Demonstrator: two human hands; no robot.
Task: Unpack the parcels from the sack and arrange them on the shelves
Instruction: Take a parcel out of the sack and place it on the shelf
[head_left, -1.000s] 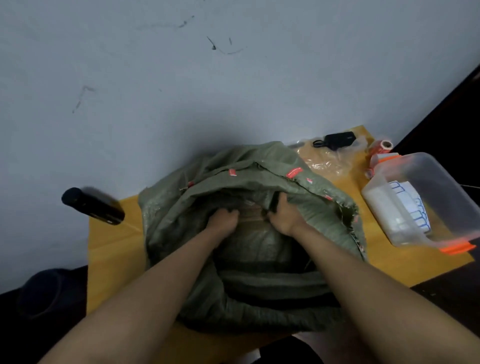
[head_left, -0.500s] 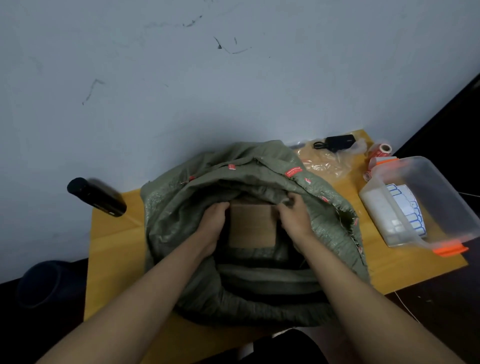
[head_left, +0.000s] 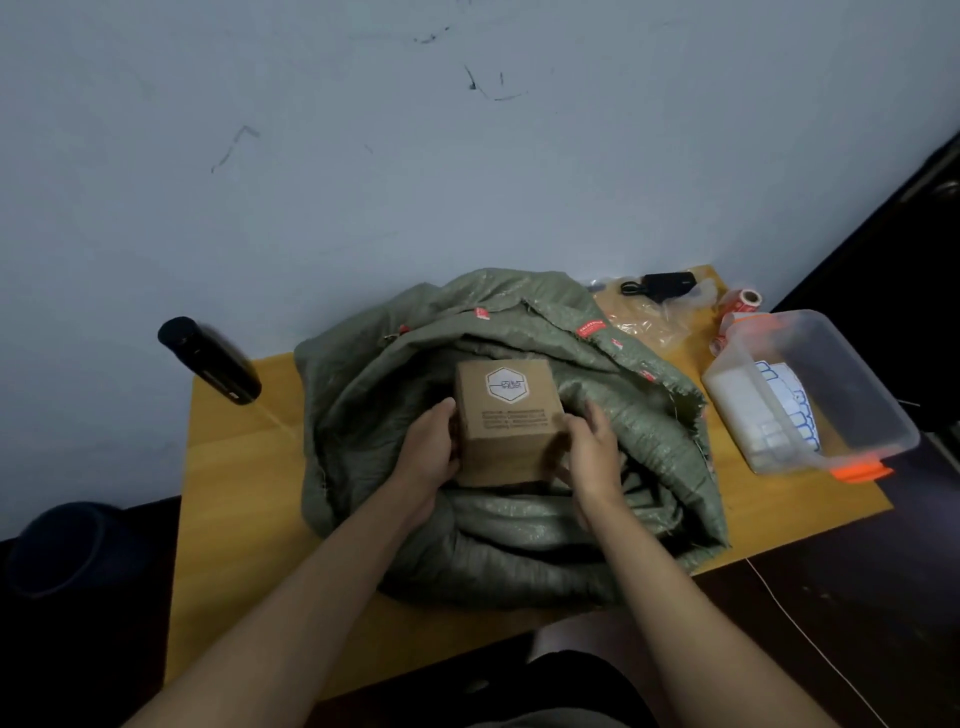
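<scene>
A green woven sack (head_left: 524, 525) lies open on the wooden table (head_left: 244, 483), its rim rolled down. Above its mouth is a brown cardboard parcel (head_left: 506, 421) with a white hexagon logo and printed lines on its face. My left hand (head_left: 428, 457) grips the parcel's left side and my right hand (head_left: 592, 452) grips its right side. The parcel is raised out of the sack between both hands. What else is inside the sack is hidden.
A black cylinder (head_left: 210, 361) lies at the table's back left by the wall. On the right stands a clear plastic tub (head_left: 810, 395) with orange clips. Behind it are label rolls (head_left: 743, 304), a crinkled plastic bag (head_left: 641, 317) and a black device (head_left: 665, 285). A dark bin (head_left: 72, 545) sits left of the table.
Both hands were deep in the sack, took hold of the brown parcel and have lifted it up out of the sack's mouth.
</scene>
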